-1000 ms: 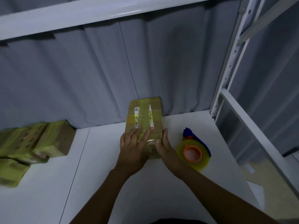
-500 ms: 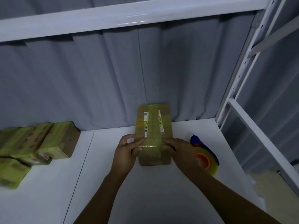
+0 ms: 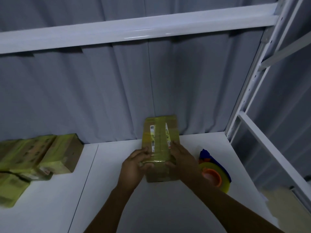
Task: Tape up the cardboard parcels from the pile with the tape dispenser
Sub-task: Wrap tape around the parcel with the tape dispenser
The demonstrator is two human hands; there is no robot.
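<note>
Parcel (image 3: pixel 159 140) at centre of shelf (image 3: pixel 117 195), far end tipped up. Left hand (image 3: pixel 134 165) and right hand (image 3: pixel 183 158) each grip one side.

Risk: glossy tape wrap is likely slick, so the parcel may slip and drop. Right forearm passes over tape dispenser (image 3: pixel 217 180) and may knock it right. Pile (image 3: pixel 38 155) lies far left.

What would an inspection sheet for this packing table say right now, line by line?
Surface: white table, seam left of centre.
Job's things: parcel, yellow-taped, labels on top, mid-table; pile of taped parcels at far left; tape dispenser right of the parcel, in neither hand.
Clutter: nothing seen.
Hands: left hand and right hand grip the parcel's near end, one on each side.
Cables: nothing seen.
Surroundings: grey curtain behind; white shelf beam overhead; rack upright at right.
</note>
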